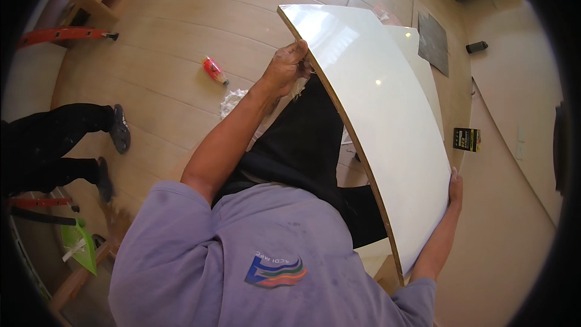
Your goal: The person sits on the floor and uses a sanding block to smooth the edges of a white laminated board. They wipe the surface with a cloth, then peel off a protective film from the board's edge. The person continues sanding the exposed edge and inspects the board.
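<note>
A large white glossy panel (369, 103) with a raw brown edge is held tilted in front of my body. My left hand (288, 69) is closed around its left edge near the far corner, thumb on the edge. On the opposite side, my right hand (455, 189) grips the right edge lower down; most of its fingers are hidden behind the panel. Beneath the panel show my dark trousers (302, 139). Another white panel (417, 54) lies partly hidden behind the one I hold.
On the wood-look floor lie a red bottle (213, 71) and a crumpled white cloth or bag (233, 103). At left are another person's legs (60, 124), red ladder parts (66, 35) and a green dustpan (82, 246). A black box (466, 139) and a grey sheet (433, 42) sit at right.
</note>
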Demonstrator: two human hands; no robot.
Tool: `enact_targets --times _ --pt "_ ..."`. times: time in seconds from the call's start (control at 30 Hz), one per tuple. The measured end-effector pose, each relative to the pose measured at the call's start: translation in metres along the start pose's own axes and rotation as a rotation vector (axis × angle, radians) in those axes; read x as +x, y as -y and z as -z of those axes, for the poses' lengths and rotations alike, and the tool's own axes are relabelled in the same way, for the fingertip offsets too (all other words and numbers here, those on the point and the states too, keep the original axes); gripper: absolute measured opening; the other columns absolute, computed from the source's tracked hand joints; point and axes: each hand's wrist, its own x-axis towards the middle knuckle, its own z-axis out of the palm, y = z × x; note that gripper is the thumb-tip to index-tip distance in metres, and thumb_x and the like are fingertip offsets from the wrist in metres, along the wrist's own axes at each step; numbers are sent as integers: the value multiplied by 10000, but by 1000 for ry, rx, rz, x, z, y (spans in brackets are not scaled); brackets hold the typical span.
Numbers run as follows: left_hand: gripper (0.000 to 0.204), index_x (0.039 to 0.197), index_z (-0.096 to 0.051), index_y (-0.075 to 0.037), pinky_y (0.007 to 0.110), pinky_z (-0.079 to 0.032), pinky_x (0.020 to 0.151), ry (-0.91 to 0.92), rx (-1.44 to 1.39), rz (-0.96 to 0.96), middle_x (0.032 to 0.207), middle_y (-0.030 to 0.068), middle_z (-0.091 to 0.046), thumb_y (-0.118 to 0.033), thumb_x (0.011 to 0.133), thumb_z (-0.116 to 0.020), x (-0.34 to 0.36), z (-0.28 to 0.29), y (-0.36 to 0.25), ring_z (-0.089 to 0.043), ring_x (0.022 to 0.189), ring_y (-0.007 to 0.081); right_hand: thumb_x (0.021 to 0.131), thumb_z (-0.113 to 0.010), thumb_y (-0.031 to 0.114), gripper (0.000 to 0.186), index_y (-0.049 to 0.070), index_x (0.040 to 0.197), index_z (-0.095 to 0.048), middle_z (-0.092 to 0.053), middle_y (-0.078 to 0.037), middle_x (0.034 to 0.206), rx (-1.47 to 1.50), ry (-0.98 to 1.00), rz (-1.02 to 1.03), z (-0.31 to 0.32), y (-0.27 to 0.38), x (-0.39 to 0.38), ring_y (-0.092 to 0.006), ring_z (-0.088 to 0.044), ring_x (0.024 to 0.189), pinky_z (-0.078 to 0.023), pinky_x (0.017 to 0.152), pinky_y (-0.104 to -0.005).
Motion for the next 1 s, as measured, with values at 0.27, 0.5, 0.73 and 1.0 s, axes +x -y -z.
enact_targets --times 0.27,0.5,0.73,1.0 --pt "205 1010 -693 -71 312 -560 723 129 -118 -13 899 53 -710 -271 1050 -669 3 11 4 -703 797 170 1119 -369 363 576 -107 1274 -665 -737 -234 1178 14 -20 -89 1 -10 3 -318 -695 1081 -505 1004 -417" --pt "147 1002 -688 -43 298 -556 684 59 48 67 903 74 -697 -185 1038 -678 -17 12 -6 -679 758 160 1117 -381 377 585 -111 1261 -670 -737 -245 1174 11 -69 -103 2 -11 5 -325 -699 1066 -509 999 -417" --pt "322 928 -691 -46 244 -466 554 139 259 207 822 36 -660 -354 1016 -721 -20 -21 -13 -583 649 100 1120 -381 412 612 -108 1225 -687 -756 -236 1104 -100 -12 -6 7 11 -5 -309 -720 997 -543 935 -417" --pt "356 878 -677 -57 231 -464 594 209 265 43 766 24 -637 -356 1067 -640 -30 20 -6 -586 660 105 1114 -371 431 633 -107 1246 -677 -748 -245 1146 -52 45 -25 -1 4 1 -350 -716 1021 -530 961 -440"
